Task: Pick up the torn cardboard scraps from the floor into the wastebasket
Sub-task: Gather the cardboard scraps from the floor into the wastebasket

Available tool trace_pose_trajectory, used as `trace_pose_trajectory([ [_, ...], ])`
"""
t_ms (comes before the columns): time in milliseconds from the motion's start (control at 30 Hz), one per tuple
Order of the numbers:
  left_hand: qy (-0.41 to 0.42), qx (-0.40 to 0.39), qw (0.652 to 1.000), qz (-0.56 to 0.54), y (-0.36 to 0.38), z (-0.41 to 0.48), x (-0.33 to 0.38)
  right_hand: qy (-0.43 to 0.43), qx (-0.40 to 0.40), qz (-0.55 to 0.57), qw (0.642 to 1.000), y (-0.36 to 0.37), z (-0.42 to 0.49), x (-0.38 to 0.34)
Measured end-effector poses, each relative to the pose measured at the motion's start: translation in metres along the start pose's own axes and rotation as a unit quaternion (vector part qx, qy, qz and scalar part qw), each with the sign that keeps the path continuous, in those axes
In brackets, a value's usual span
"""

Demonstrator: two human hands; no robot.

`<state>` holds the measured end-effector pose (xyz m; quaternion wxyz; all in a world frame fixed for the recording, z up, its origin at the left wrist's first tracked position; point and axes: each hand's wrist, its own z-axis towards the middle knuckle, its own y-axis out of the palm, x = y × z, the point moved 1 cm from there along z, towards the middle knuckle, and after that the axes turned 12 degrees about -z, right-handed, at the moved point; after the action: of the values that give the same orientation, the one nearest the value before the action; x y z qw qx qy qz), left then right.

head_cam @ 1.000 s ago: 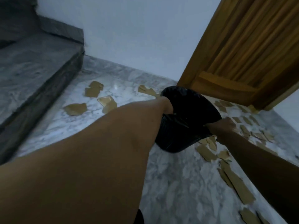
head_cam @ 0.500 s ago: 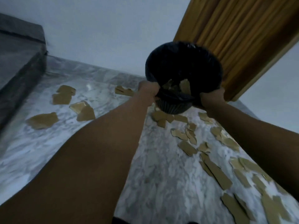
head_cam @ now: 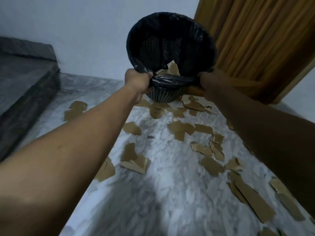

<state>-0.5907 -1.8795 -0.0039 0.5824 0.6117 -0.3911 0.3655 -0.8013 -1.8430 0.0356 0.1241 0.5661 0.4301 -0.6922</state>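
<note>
A black mesh wastebasket (head_cam: 170, 43) lined with a black plastic bag is tilted with its mouth toward me, held above the floor. My left hand (head_cam: 137, 80) grips its near rim on the left, my right hand (head_cam: 212, 84) grips the rim on the right. A few brown cardboard scraps (head_cam: 173, 68) lie inside it. Several torn cardboard scraps (head_cam: 181, 129) are scattered over the marble floor (head_cam: 162, 176) below and in front of me, with larger strips (head_cam: 250, 200) at the lower right.
A dark stone step (head_cam: 22, 82) rises along the left. A wooden door (head_cam: 259, 40) stands open at the upper right, behind the basket. A white wall closes the far side. More scraps (head_cam: 75, 109) lie near the step.
The basket has risen and come closer, its mouth turned more toward me. Both hands stay on its rim. My view has shifted over the scrap-strewn floor.
</note>
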Motion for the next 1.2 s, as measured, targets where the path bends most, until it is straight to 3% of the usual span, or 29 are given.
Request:
trace_pose_trajectory([
  [167,-0.012,-0.061,0.992,0.107,0.038,-0.001,-0.040,0.006,-0.097,0.059,0.993,-0.028,0.056,0.049],
  [300,-0.080,-0.112,0.981,0.133,0.097,0.004,-0.095,0.029,-0.027,0.090,0.995,-0.069,0.117,0.108],
  [467,-0.051,-0.127,0.977,0.162,0.203,0.028,-0.168,0.042,0.067,0.099,0.992,-0.109,0.197,0.202],
  [667,-0.133,-0.187,0.912,0.340,0.292,0.045,-0.228,0.101,0.149,0.135,0.974,-0.135,0.238,0.260],
  [833,-0.108,-0.213,0.907,0.346,0.317,0.062,-0.255,0.175,0.131,0.225,0.950,-0.128,0.261,0.281],
  [933,-0.080,-0.223,0.913,0.331,0.320,0.076,-0.265,0.169,0.156,0.216,0.949,-0.132,0.268,0.282],
  [1067,-0.110,-0.207,0.934,0.269,0.325,0.088,-0.266,0.153,0.138,0.209,0.956,-0.137,0.272,0.279],
  [1200,-0.114,-0.228,0.926,0.279,0.324,0.097,-0.259,0.125,0.155,0.186,0.962,-0.140,0.266,0.273],
])
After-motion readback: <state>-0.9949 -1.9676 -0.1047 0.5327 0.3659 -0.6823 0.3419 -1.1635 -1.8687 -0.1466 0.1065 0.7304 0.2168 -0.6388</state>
